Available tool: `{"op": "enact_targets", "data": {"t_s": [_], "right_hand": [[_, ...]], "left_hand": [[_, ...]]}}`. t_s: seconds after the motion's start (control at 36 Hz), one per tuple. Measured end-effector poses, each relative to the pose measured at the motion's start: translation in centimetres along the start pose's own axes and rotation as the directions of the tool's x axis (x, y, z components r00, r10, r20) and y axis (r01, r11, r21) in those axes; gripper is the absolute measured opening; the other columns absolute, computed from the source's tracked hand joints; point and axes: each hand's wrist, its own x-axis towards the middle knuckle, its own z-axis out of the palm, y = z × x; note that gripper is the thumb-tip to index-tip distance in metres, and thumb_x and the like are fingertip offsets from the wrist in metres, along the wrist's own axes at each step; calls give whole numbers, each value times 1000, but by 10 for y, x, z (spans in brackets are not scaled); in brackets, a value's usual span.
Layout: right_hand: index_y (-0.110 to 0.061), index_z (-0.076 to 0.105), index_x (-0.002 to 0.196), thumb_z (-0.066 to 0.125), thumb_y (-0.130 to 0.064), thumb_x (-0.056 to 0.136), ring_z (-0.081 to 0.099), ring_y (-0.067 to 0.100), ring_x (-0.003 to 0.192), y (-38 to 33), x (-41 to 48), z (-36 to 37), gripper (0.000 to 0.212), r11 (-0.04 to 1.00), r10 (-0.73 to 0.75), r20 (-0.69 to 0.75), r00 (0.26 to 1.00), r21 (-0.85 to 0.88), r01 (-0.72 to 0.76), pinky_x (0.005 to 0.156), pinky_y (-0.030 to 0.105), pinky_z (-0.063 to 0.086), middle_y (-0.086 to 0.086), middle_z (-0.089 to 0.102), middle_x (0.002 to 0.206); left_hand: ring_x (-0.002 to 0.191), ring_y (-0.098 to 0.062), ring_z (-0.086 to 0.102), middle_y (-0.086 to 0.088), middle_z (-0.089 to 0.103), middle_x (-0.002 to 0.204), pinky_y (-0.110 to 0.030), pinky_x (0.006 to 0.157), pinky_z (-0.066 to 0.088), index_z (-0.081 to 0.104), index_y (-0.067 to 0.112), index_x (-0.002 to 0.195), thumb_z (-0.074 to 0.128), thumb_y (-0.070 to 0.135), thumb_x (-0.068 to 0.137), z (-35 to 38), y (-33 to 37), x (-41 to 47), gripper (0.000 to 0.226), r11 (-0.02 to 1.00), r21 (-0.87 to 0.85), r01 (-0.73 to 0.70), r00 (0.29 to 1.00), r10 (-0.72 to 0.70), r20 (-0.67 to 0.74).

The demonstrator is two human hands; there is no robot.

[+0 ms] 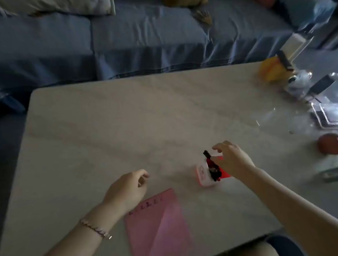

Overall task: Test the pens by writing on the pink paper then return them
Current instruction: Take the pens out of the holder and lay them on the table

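Note:
A pink paper (159, 227) lies near the table's front edge, with a row of dark written marks along its upper left edge. A white and red pen holder (203, 174) stands to its upper right, with several dark pens (211, 165) sticking out of it. My right hand (231, 160) hovers over the holder's right side, fingers spread, touching or almost touching the pens; I cannot see a pen gripped in it. Hovering above the paper's top left corner, my left hand (126, 187) has loosely curled fingers and holds nothing. A bead bracelet is on the left wrist.
The pale marble-look table (106, 130) has a yellow object (272, 69), glassware and a silvery tray (330, 113) at the far right, and a reddish round object (332, 144) near the right edge. A blue sofa (121, 42) runs behind the table.

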Motion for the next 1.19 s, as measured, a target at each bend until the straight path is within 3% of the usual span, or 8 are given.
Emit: {"op": "enact_targets", "data": {"t_s": [0.11,0.19,0.36,0.5,0.64,0.81,1.06,1.19], "right_hand": [[-19,65,86,63,-30,81,57,21,82,10,22,19,12,999,6,14,1000,-33,-6,68,31,48,2,58,92],[-24,44,54,62,-30,81,49,17,62,18,26,33,33,1000,-7,-53,999,-14,7,53,28,38,-2,48,70],[-8,66,94,60,-28,85,59,26,83,20,5,43,22,979,-91,-276,957,150,136,78,39,48,8,65,90],[-14,66,102,57,-36,83,61,18,76,2,-41,33,31,871,-379,-550,744,61,488,70,25,43,2,67,83],[-32,64,108,54,-45,79,54,-7,72,-14,-75,63,33,792,-483,-512,710,89,604,63,12,42,-33,52,68],[-30,60,116,56,-24,88,53,2,82,-36,-102,98,29,756,-599,-329,730,68,651,75,23,44,-11,55,87],[-25,72,84,69,-31,77,59,6,61,-58,-121,113,9,787,-455,-249,855,337,517,59,20,47,-4,68,72],[-6,68,91,62,-4,80,54,6,47,-66,-130,121,13,187,-254,-135,958,965,186,47,15,46,0,62,54]], "left_hand": [[88,-16,62,10,63,84,-32,79,49,62,27,101,52,26,89,34,-10,28,15,997,-52,-56,997,53,-49],[86,-16,61,10,62,85,-30,78,49,62,28,103,51,25,90,52,-12,45,16,987,-72,-144,986,137,-97],[77,1,58,19,60,82,-23,70,47,60,31,101,49,27,91,66,-3,58,16,931,-62,-360,911,337,-238],[83,4,57,18,63,92,-8,71,43,56,33,107,52,18,88,72,13,41,25,848,-178,-498,833,412,-369],[95,9,54,27,47,120,-8,72,46,29,52,124,42,55,78,80,7,-8,48,758,-164,-631,730,509,-456],[99,3,52,19,51,115,-13,77,42,40,38,125,41,51,85,85,-14,-47,42,731,202,-652,587,655,-476],[64,-13,58,9,61,71,-21,52,37,59,22,82,34,46,87,89,-56,-79,35,810,388,-441,652,586,-482],[66,-3,42,13,46,73,-17,58,30,49,17,91,33,36,97,97,-62,-88,26,855,174,-488,663,493,-564]]}}
